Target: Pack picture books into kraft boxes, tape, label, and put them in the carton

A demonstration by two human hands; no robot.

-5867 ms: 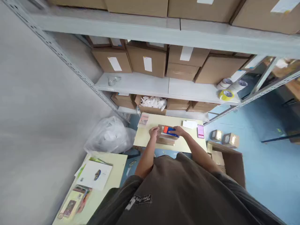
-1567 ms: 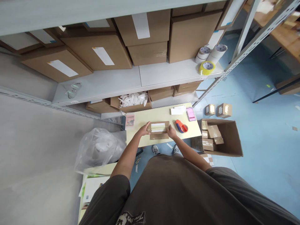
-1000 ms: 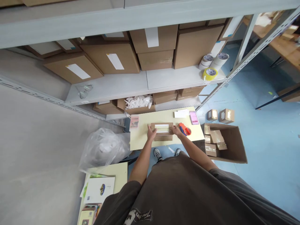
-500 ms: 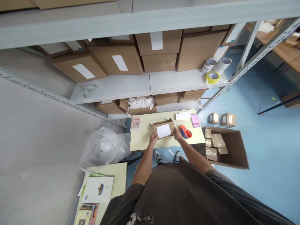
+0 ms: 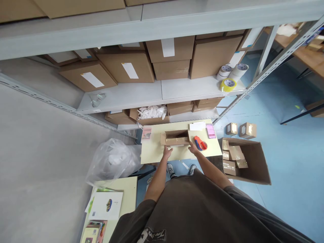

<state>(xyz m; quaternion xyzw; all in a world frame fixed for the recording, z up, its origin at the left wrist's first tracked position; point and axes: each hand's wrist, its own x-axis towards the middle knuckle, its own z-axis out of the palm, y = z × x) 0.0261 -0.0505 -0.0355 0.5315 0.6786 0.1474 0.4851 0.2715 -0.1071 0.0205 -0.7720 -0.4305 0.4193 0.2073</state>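
Note:
A small cardboard box (image 5: 175, 141) is over the pale yellow table, its open top facing up and its inside visible. At the box's near left corner, my left hand (image 5: 167, 152) grips the lower edge, with the thumb out to the side. My right hand (image 5: 193, 147) holds the near right corner. Part of a white label shows under the near edge. Just right of the box lies a red and blue tape dispenser (image 5: 200, 143). White paper slips (image 5: 197, 126) and a pink stack (image 5: 210, 131) lie behind it.
Metal shelving (image 5: 141, 91) with cardboard boxes and tape rolls (image 5: 228, 84) stands beyond the table (image 5: 152, 153). On the right floor is a large open carton (image 5: 257, 162) containing smaller boxes. A clear plastic bag (image 5: 113, 158) sits left, above a second table (image 5: 129, 192) with booklets.
The box has tipped so its labelled face turns down toward me and its open top shows. Both hands remain at its near corners.

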